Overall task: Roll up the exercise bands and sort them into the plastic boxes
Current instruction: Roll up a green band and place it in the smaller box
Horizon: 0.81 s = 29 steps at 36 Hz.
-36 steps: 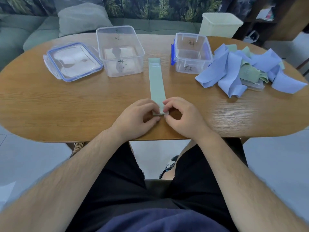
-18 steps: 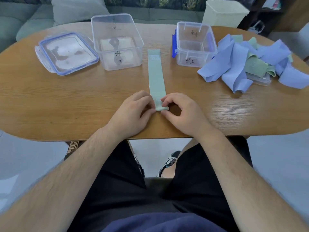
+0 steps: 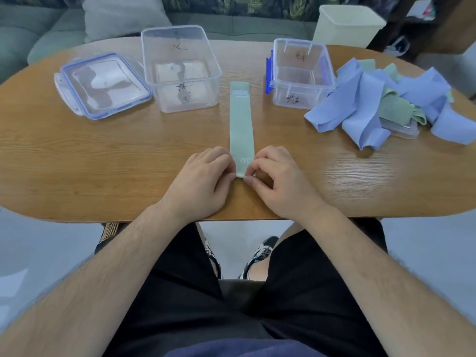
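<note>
A pale green exercise band (image 3: 240,124) lies flat and straight on the wooden table (image 3: 77,161), running away from me between two clear plastic boxes. My left hand (image 3: 203,179) and my right hand (image 3: 278,176) pinch the two corners of its near end with curled fingers. The larger clear box (image 3: 180,70) stands back left, the smaller one with a blue clip (image 3: 301,73) back right; both look empty. A loose heap of blue and green bands (image 3: 381,99) lies at the right.
A blue-rimmed lid (image 3: 103,85) lies at the back left. Another clear lid (image 3: 401,128) sits under the heap. A cream bin (image 3: 347,24) and a sofa with a cushion (image 3: 121,16) stand behind the table.
The view has tilted slightly down. My fingers have shifted at the band's near end, which now shows flat between them; the band itself has stayed in place.
</note>
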Motion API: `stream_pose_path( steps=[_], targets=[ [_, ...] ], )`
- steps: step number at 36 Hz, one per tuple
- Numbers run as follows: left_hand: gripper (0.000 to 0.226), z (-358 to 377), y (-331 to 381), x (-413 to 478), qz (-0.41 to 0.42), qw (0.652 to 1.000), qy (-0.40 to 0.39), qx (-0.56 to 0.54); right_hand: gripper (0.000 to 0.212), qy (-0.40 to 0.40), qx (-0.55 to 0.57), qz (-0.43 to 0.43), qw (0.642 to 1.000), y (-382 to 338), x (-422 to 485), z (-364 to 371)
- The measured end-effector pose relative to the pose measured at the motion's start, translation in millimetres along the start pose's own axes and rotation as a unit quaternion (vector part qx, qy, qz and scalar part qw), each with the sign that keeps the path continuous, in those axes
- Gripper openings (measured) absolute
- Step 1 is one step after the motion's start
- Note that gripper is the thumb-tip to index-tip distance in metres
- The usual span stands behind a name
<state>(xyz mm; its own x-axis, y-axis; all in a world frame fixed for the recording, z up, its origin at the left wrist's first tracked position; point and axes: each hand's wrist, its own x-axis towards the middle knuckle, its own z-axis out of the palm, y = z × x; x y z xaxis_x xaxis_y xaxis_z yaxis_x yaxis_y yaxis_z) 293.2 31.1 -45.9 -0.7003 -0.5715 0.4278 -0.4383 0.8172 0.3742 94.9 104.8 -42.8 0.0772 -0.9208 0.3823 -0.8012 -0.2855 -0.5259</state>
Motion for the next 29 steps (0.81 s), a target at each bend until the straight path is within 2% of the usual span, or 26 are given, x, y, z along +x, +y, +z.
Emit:
stream_pose_path(
  steps=[10, 15, 20, 25, 29],
  targets=[
    [0.023, 3, 2, 0, -0.037, 0.999, 0.002, 0.023, 0.004, -0.012, -0.009, -0.011, 1.000, -3, 0, -2],
    [0.034, 3, -1, 8, -0.041, 0.998, -0.028, 0.031, 0.003, -0.020, -0.007, -0.007, 1.000, -1, 3, -2],
    [0.031, 3, -2, 8, -0.029, 0.999, -0.034, 0.027, 0.002, -0.018, -0.009, -0.012, 1.000, 0, 5, -1],
    [0.018, 2, 1, 0, -0.014, 1.000, 0.011, 0.018, 0.002, -0.015, -0.015, -0.022, 1.000, 0, 3, 0],
    [0.020, 0, 2, 2, -0.022, 1.000, -0.005, 0.003, 0.001, -0.019, -0.021, -0.023, 0.999, 1, 1, 0]
  ],
)
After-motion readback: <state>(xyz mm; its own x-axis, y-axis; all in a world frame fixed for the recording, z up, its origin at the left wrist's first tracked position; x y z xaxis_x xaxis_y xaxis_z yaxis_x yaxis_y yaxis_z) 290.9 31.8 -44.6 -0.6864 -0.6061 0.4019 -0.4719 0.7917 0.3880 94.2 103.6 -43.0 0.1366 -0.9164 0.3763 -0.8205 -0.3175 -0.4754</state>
